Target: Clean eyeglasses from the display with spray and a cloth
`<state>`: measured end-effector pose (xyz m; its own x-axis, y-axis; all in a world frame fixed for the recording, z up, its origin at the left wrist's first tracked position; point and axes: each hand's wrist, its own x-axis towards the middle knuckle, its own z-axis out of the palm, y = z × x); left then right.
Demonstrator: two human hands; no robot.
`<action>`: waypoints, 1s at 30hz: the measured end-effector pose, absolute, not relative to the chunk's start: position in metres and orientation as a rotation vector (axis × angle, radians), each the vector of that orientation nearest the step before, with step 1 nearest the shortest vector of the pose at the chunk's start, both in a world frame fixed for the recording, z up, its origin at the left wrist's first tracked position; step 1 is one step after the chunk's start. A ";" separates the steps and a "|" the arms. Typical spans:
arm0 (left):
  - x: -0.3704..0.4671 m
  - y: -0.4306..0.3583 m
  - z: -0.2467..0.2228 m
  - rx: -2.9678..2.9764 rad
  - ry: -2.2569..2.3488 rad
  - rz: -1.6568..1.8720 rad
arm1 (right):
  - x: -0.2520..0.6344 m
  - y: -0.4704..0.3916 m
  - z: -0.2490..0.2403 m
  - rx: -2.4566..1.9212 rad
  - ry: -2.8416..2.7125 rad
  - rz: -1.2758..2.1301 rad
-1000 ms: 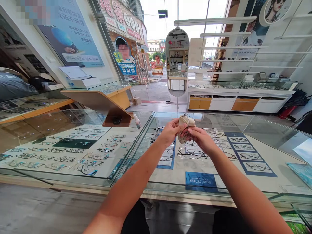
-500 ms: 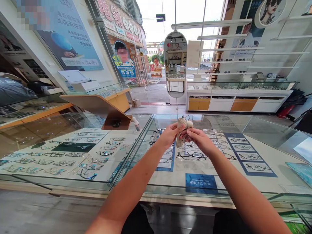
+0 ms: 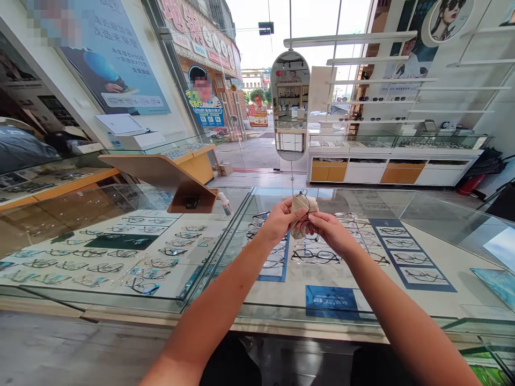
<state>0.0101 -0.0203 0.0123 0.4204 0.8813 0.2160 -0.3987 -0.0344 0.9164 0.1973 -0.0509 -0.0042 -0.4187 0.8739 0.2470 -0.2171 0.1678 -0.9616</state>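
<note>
Above the glass counter (image 3: pixel 281 316), my two hands meet around a pair of round, thin-framed eyeglasses (image 3: pixel 304 229). My left hand (image 3: pixel 279 219) is closed on a beige cleaning cloth (image 3: pixel 300 203), which is folded against one lens. With thumb and fingers, my right hand (image 3: pixel 328 226) pinches the eyeglasses near the middle of the frame. The lower lens hangs below the fingers, and part of the frame is hidden by the cloth. Beneath the glass, dark-framed spectacles (image 3: pixel 316 257) lie on display under my hands.
A wooden stand (image 3: pixel 161 171) and a small white spray bottle (image 3: pixel 225 205) rest on the counter to the left. Rows of eyeglasses (image 3: pixel 105 267) lie inside the left case. An oval mirror (image 3: pixel 290 107) stands beyond the counter, and a blue card (image 3: pixel 332 302) lies near the front.
The cloth has shifted slightly and looks more spread over the upper lens. Both hands stay in nearly the same place, still holding the cloth and the eyeglasses.
</note>
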 end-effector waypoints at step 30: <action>-0.003 -0.023 0.029 1.438 0.482 1.057 | 0.201 -0.052 -0.002 -0.674 -1.437 1.433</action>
